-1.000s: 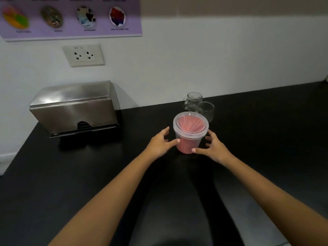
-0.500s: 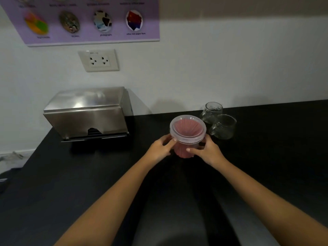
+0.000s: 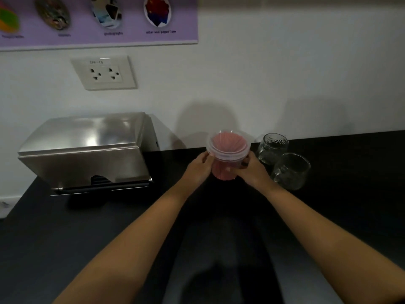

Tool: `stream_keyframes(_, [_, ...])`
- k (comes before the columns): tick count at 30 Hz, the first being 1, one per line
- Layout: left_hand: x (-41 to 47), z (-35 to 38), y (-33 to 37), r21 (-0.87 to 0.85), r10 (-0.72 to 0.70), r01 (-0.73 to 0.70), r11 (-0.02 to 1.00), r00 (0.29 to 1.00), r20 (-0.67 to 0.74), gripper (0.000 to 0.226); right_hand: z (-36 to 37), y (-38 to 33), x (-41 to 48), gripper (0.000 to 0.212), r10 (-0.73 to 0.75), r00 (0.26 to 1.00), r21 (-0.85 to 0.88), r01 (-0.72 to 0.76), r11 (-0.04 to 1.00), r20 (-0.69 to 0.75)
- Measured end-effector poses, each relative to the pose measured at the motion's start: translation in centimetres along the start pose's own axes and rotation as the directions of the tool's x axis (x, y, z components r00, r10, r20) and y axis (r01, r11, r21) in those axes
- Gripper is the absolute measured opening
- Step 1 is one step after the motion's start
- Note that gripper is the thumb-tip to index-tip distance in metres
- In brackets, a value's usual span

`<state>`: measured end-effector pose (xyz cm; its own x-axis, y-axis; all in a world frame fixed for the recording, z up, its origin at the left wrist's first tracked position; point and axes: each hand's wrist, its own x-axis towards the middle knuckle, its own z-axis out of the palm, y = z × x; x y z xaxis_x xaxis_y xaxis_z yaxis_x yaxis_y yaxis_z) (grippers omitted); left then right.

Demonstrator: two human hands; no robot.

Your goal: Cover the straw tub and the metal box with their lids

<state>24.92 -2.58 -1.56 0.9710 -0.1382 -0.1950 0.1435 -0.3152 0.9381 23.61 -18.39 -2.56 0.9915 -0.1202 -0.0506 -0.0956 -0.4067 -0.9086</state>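
Note:
The straw tub (image 3: pixel 226 156) is a clear plastic tub full of pink straws, with its clear round lid (image 3: pixel 228 142) sitting on its rim. It stands near the wall at the back of the black counter (image 3: pixel 65 238). My left hand (image 3: pixel 198 166) grips its left side and my right hand (image 3: pixel 252 170) grips its right side. The metal box (image 3: pixel 87 154) stands at the back left with its shiny lid closed on top.
Two empty glass cups (image 3: pixel 272 148) (image 3: pixel 291 171) stand just right of the tub, close to my right hand. A wall socket (image 3: pixel 104 72) and a purple poster (image 3: pixel 98 20) hang on the white wall behind.
Both hands have pushed the tub away from me toward the wall, and now hold it more firmly. The view has shifted so the glasses lie to the tub's right.

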Motion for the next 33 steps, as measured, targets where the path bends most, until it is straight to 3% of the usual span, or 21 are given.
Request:
stream_keyframes(10, [3.9,0.0,0.8,0.125,0.061,-0.061,0.990,0.998,0.006,0.047,-0.5,0.5,4.3,0.080,0.022,1.000,-0.022,-0.022,1.000,-0.015])
stream_keyframes(19, [5.0,0.3,1.0,-0.003,0.029,-0.029,1.000,0.999,-0.018,0.044,-0.3,0.5,5.8,0.084,0.018,1.000,-0.058,-0.019,0.998,-0.010])
stream_keyframes(33, [5.0,0.0,0.9,0.003,-0.002,0.002,1.000,1.000,-0.024,0.044,-0.1,-0.1,5.6,0.080,0.044,0.999,-0.057,-0.044,0.997,-0.013])
